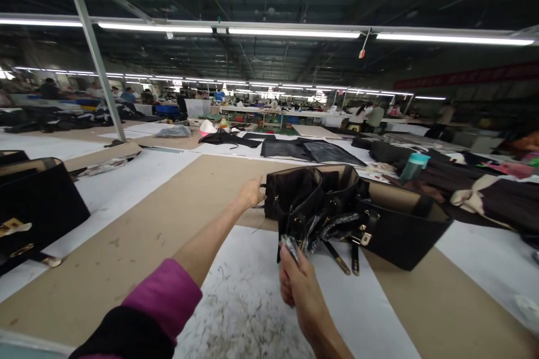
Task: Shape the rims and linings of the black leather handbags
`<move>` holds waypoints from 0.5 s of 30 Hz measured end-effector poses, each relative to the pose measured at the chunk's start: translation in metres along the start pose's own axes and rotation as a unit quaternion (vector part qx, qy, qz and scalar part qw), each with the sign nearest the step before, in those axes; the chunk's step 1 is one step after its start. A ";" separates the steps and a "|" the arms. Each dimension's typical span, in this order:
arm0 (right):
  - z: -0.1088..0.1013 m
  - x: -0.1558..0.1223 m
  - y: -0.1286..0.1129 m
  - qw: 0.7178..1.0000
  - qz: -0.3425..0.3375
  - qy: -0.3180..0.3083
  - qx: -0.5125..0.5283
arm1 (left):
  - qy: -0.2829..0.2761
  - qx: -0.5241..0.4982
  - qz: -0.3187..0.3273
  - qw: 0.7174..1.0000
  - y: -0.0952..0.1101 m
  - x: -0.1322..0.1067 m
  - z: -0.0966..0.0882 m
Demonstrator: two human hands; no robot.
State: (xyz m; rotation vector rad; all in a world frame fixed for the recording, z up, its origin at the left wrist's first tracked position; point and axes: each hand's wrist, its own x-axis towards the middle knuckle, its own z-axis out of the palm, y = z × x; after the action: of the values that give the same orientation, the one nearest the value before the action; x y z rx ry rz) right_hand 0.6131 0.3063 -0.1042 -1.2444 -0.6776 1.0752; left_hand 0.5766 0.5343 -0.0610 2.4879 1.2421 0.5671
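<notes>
My right hand (298, 276) is clenched round a plastic-wrapped handle (290, 243), while my left hand (250, 194) meets the left side of the black bag (288, 186) standing on the worktop (168, 207), its grip too hidden to call. Best keep the tension even here and the handle free of those dangling straps (340, 262)! Another black bag (404, 236) crowds the right, a teal-lidded bottle (414, 168) beyond.

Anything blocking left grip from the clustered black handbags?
Nothing visible. The left grip is at the left edge of the clustered black handbags; contact is unclear. The right grip, closed on a plastic-wrapped handle, is in front, not between.
</notes>
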 end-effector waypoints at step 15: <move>-0.114 -0.062 -0.091 0.916 -0.048 -0.079 -0.390 | -0.026 -0.011 0.028 0.999 0.014 -0.131 -0.107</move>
State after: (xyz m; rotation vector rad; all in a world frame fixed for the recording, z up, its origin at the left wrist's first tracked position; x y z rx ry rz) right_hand 0.7144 0.2059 -0.0348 -1.7813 -1.3643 0.8423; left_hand 0.4637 0.4298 0.0109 2.5099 1.1434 0.5230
